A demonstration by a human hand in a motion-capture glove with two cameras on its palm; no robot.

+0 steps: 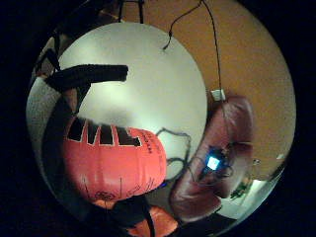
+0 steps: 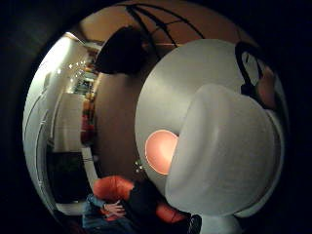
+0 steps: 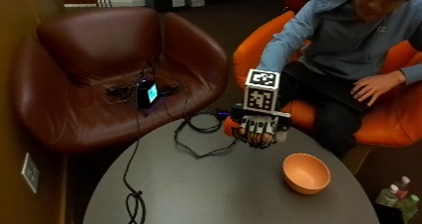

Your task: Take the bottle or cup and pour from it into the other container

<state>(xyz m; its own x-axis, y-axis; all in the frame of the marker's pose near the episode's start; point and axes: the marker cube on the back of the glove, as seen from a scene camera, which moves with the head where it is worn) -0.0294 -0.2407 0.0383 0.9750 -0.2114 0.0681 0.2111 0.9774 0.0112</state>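
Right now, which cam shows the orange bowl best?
Outside view: the orange bowl stands whole on the round table, apart from the gloved right hand. The thumb side palm view catches only part of its inside past a white object. The little finger side view doesn't show it.

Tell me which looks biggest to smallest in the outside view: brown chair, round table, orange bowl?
1. Round table and brown chair look about alike; too close to rank.
2. Orange bowl, clearly smallest.

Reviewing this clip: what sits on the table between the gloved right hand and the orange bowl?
Nothing: in the outside view, only bare grey table separates the right hand, which grips an orange cup, from the orange bowl.
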